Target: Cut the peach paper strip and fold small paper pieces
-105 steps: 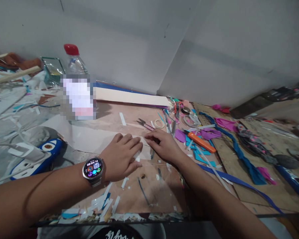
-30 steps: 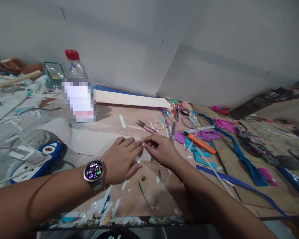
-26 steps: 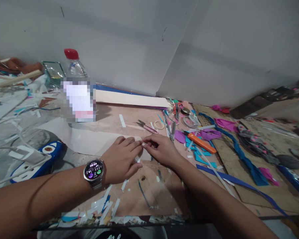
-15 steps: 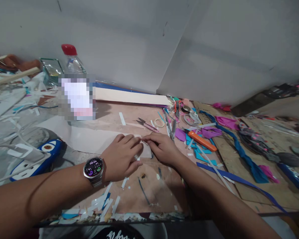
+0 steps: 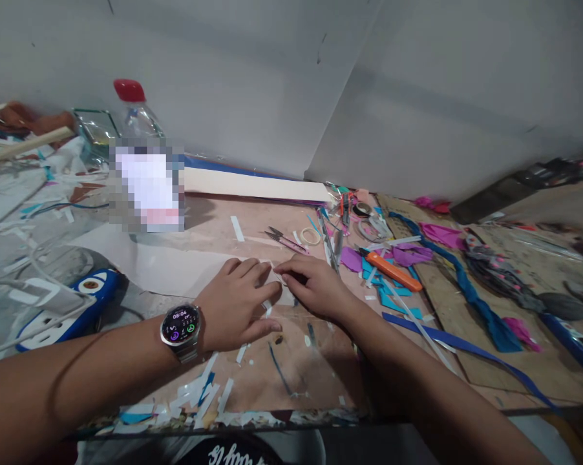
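A long white strip of paper or similar thin sheet point(image 5: 175, 271) lies across the middle of the table, its left part curling up. My left hand point(image 5: 240, 297), with a smartwatch point(image 5: 180, 328) on the wrist, rests flat on the strip near its right end, fingers stretched out and thumb apart. Close against it, my right hand point(image 5: 313, 284) has thumb and forefinger pinched at the strip's right end. The exact grip between those fingertips is partly hidden. Behind the hands lie thread snips point(image 5: 286, 240) and a small tape ring point(image 5: 310, 236).
An orange utility knife point(image 5: 393, 271) lies among coloured scraps on the right, by a blue fabric strip point(image 5: 466, 297). A blue-and-white power strip point(image 5: 71, 303) with cables sits at left. Behind stand a red-capped bottle point(image 5: 141, 116) and a blurred upright phone-like object point(image 5: 148, 187).
My right hand has shifted slightly left along the strip's end, fingertips still pinched. My left hand stays pressed on the sheet, its thumb a little further right. The view has tilted slightly.
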`<state>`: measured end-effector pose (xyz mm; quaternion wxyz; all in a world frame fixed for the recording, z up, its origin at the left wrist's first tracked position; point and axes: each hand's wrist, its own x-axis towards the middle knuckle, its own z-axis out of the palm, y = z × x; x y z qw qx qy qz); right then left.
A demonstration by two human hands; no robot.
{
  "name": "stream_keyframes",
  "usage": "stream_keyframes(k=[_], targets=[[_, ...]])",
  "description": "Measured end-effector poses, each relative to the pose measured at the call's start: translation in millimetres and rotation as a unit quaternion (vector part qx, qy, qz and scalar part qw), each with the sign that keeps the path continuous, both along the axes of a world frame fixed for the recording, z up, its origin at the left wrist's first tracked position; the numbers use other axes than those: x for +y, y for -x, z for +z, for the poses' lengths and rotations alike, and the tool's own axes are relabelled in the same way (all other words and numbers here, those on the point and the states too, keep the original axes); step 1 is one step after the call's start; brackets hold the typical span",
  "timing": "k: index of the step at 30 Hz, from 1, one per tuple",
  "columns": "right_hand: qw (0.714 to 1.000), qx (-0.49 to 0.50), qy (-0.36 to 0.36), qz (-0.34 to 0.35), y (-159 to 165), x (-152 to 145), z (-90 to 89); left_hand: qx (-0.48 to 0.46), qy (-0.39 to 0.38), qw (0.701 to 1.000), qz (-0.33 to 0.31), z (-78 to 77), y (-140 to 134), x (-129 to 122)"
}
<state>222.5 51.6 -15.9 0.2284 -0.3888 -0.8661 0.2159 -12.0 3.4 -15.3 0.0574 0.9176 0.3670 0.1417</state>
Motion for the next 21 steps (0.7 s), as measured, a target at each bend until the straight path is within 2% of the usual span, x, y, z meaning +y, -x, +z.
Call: stream_keyframes(k=[8,15,21], targets=[[1.0,0.005,-0.006,0.012,-0.6,0.2,-1.6,0.002,0.001,1.0,0.01,3.5,-1.2,-1.8],[1.0,0.0,-0.006,0.023,-1.1,0.7,-1.7,0.004,-0.002,0.997,0.071,4.0,-4.8,-5.2],[1.0,-0.006,-0.004,0.025,-1.1,0.9,-1.0,-0.007,-0.002,0.996,0.083,4.9,-5.2,-6.1]])
